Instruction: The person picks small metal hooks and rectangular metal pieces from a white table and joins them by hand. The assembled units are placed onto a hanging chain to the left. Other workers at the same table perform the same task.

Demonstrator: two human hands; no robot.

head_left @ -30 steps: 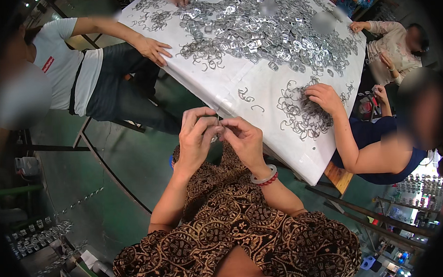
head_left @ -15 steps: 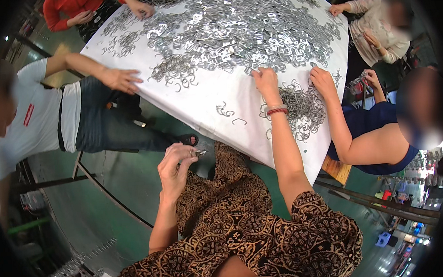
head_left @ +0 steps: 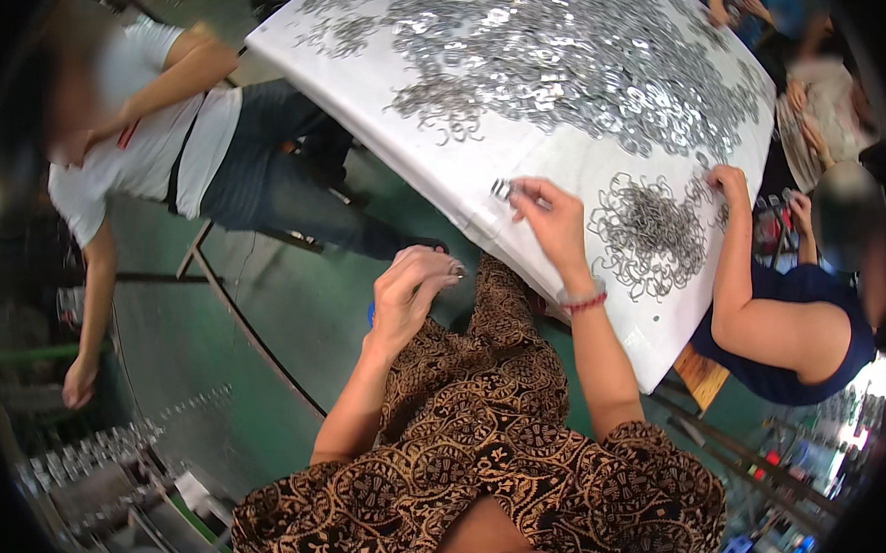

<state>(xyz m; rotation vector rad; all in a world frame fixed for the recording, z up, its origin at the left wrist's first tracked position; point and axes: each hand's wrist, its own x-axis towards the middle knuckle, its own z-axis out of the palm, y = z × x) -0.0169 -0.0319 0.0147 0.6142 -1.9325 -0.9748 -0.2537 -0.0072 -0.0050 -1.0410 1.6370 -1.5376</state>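
Metal clip [head_left: 504, 189] pinched in right hand [head_left: 552, 221], pointing left; left hand [head_left: 414, 296] curled, contents unclear.

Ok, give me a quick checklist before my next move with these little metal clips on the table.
1. Right hand on the white table: ok, it pinches a small metal piece.
2. Left hand off the table, over the lap: ok, fingers curled; contents cannot tell.
3. Pile of loose clips beside the right hand: ok.
4. Neighbour's hand on that pile: not ok, shared.
5. Main heap of clips further up the table: ok.
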